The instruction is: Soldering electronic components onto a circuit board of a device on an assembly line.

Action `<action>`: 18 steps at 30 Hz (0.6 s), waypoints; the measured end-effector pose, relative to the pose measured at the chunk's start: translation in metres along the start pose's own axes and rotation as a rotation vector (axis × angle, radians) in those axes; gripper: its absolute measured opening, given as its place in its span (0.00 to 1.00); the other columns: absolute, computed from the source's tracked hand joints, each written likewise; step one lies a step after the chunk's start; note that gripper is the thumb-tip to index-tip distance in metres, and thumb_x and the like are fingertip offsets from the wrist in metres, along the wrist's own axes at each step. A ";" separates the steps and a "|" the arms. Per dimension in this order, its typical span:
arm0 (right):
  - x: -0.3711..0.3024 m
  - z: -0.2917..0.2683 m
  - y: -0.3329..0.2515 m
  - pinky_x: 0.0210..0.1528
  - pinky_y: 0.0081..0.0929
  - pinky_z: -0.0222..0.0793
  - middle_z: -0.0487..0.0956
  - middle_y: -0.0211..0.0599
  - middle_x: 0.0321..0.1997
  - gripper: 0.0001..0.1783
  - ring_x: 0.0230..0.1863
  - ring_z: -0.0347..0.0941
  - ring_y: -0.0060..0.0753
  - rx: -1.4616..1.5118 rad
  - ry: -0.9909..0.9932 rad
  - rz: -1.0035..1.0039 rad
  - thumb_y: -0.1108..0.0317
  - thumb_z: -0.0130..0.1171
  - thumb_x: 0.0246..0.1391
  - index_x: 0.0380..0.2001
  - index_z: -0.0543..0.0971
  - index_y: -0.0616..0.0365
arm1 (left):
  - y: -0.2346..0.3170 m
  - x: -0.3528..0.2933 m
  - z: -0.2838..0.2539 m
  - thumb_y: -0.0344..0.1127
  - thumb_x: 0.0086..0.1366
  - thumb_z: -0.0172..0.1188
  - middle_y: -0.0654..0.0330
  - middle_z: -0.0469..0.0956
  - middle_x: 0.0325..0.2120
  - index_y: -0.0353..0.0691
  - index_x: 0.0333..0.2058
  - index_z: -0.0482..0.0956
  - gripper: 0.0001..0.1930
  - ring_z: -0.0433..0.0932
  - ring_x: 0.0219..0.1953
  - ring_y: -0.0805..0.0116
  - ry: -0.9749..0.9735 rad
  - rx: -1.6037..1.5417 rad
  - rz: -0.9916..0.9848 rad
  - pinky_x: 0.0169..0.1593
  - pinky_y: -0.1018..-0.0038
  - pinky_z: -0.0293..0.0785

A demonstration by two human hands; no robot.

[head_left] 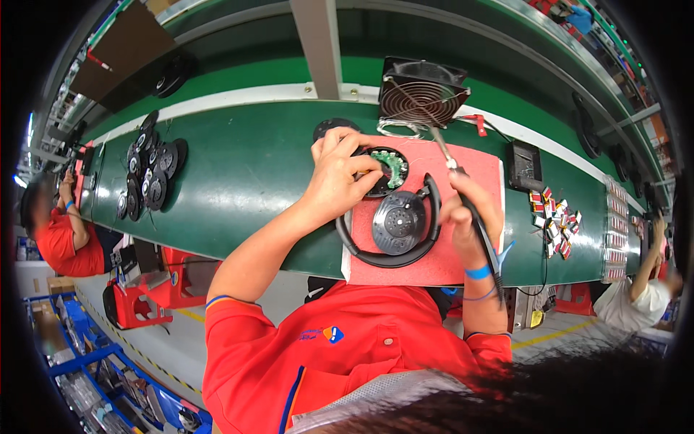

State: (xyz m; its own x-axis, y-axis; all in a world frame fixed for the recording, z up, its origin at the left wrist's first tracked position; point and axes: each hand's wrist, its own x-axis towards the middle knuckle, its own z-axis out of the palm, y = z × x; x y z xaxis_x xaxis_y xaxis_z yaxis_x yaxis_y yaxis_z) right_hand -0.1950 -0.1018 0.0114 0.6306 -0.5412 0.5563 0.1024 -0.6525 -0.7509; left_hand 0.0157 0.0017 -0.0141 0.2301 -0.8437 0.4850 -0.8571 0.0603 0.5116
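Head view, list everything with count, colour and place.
Long workbench: one, green, across centre
Rectangular mat: one, pink, on workbench
Round housing with curved green circuit board: one, black, over mat
Headband with round ear cup: one, black, on mat
Square fan: one, black, behind mat
Rectangular tray: one, black, beside mat
Small packs: many, red-white, workbench's right
Round discs: many, black, workbench's left
Shelving: one, blue, lower left
Other people: at least two, far sides
Soldering iron: one, black, mat's right
Left hand grip: one, at housing
Right hand grip: one, on iron
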 end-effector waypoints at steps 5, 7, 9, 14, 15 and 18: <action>-0.048 -0.022 -0.003 0.30 0.30 0.71 0.78 0.38 0.30 0.17 0.27 0.73 0.38 -0.197 -0.235 -0.140 0.67 0.70 0.41 0.36 0.78 0.55 | 0.002 0.004 0.000 0.33 0.50 0.64 0.61 0.75 0.42 0.43 0.25 0.81 0.03 0.67 0.50 0.55 0.013 -0.021 0.047 0.53 0.60 0.59; -0.059 -0.017 -0.009 0.34 0.36 0.71 0.76 0.40 0.34 0.22 0.33 0.73 0.44 -0.150 -0.279 -0.107 0.66 0.72 0.38 0.39 0.76 0.54 | 0.001 0.002 -0.002 0.33 0.49 0.64 0.60 0.75 0.42 0.43 0.25 0.82 0.03 0.67 0.49 0.55 0.014 -0.015 0.046 0.51 0.60 0.59; -0.066 -0.016 -0.005 0.39 0.35 0.71 0.76 0.43 0.41 0.20 0.38 0.73 0.46 -0.114 -0.311 -0.128 0.71 0.68 0.42 0.41 0.74 0.55 | 0.002 0.002 -0.001 0.33 0.50 0.64 0.58 0.75 0.42 0.42 0.26 0.81 0.04 0.68 0.50 0.54 0.006 -0.018 0.054 0.52 0.60 0.60; -0.072 -0.017 -0.006 0.39 0.33 0.66 0.68 0.44 0.34 0.15 0.39 0.67 0.46 -0.094 -0.481 -0.176 0.78 0.55 0.48 0.42 0.71 0.57 | 0.006 0.002 -0.004 0.31 0.53 0.63 0.54 0.75 0.43 0.38 0.31 0.81 0.06 0.70 0.48 0.54 -0.128 -0.263 -0.049 0.55 0.64 0.62; -0.071 -0.020 -0.012 0.38 0.33 0.64 0.68 0.42 0.35 0.13 0.38 0.66 0.45 -0.051 -0.460 -0.198 0.77 0.55 0.49 0.40 0.71 0.58 | 0.001 0.003 -0.007 0.30 0.57 0.61 0.54 0.76 0.43 0.35 0.34 0.81 0.07 0.72 0.47 0.59 -0.167 -0.359 -0.070 0.54 0.69 0.63; -0.065 -0.053 -0.042 0.42 0.33 0.69 0.73 0.44 0.40 0.12 0.39 0.70 0.45 0.067 -0.461 -0.176 0.77 0.57 0.50 0.40 0.72 0.57 | 0.007 0.004 -0.017 0.31 0.67 0.49 0.59 0.75 0.42 0.32 0.39 0.77 0.10 0.71 0.46 0.71 -0.099 -0.678 -0.227 0.51 0.75 0.66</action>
State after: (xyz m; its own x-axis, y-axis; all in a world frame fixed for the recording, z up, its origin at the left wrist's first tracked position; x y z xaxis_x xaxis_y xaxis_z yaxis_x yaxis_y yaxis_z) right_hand -0.2810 -0.0672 0.0252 0.8723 -0.1252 0.4726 0.2777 -0.6688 -0.6897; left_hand 0.0188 0.0082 0.0033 0.2986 -0.9172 0.2640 -0.3111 0.1680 0.9354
